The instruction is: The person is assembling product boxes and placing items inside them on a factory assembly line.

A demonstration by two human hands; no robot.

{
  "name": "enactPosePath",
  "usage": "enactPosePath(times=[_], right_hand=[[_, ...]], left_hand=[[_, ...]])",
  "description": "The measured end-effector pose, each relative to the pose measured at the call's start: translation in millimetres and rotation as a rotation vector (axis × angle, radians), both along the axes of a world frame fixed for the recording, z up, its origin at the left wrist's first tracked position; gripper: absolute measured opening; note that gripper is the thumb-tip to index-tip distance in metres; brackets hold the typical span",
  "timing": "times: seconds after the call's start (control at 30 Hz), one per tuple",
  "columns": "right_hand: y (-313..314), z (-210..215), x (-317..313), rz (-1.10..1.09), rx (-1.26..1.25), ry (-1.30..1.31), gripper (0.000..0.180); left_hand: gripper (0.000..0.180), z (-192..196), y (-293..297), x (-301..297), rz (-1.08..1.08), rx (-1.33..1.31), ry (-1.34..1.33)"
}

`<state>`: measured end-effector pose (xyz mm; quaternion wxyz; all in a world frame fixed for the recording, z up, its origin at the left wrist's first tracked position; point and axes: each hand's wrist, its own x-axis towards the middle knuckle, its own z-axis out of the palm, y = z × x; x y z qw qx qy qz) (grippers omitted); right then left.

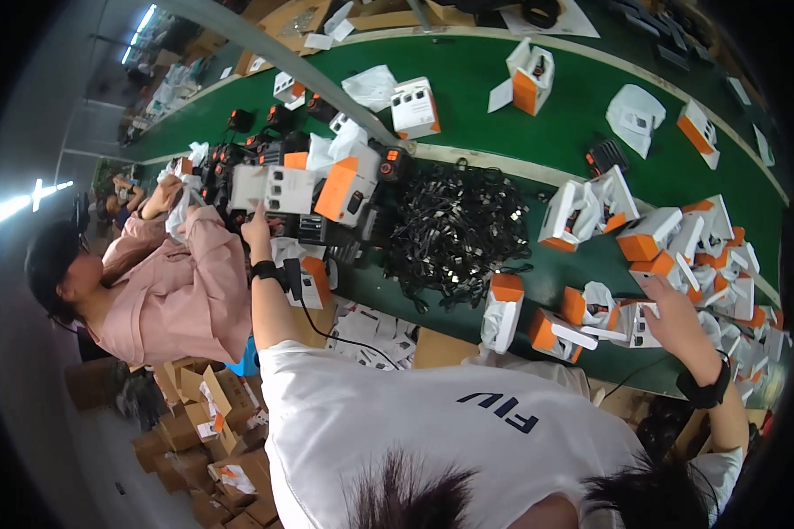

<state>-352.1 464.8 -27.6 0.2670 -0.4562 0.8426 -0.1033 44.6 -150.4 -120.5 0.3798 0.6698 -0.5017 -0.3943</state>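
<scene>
My left hand (pixel 257 236) is at the lower edge of a white box (pixel 289 190) with small dark pictures, its fingers closed on that edge. An orange-and-white box (pixel 348 187) stands just right of it, amid black devices with orange parts. My right hand (pixel 677 319) reaches over the boxes at the right, fingers stretched and thumb apart. The thumb touches or lies close to a white box (pixel 635 328); the fingertips are near an orange-and-white box (pixel 654 264). Both wrists wear black bands.
A large heap of black cables (pixel 454 231) lies mid-table. Open boxes with white bags (pixel 588 210) stand right of it. Beyond a rail, a green belt (pixel 476 97) carries boxes and bags. Left, a co-worker in pink (pixel 181 286) handles a white bag. Cardboard cartons (pixel 230 423) crowd the floor.
</scene>
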Motion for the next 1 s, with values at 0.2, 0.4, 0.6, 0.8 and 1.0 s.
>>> enactPosePath(times=[0.2,0.4,0.6,0.8,1.0], right_hand=[[-29,22,-8,-0.018,-0.036,-0.005,0.019],[-76,41,-9,0.044,0.100,-0.360,0.019],[-122,32,-7,-0.106,-0.156,-0.904,0.043],[-156,29,-10,-0.405,-0.305,-0.858,0.021],[-125,13,-47,-0.410,-0.205,-0.938,0.013]], left_hand=[[0.046,30,28,-38,0.029,-0.325,-0.001],[0.032,74,125,-152,-0.618,0.294,0.546],[0.044,86,244,-273,-1.257,0.562,0.689],[0.043,98,320,-321,-1.790,0.478,0.425],[0.053,5,257,-373,-1.481,-0.153,0.061]])
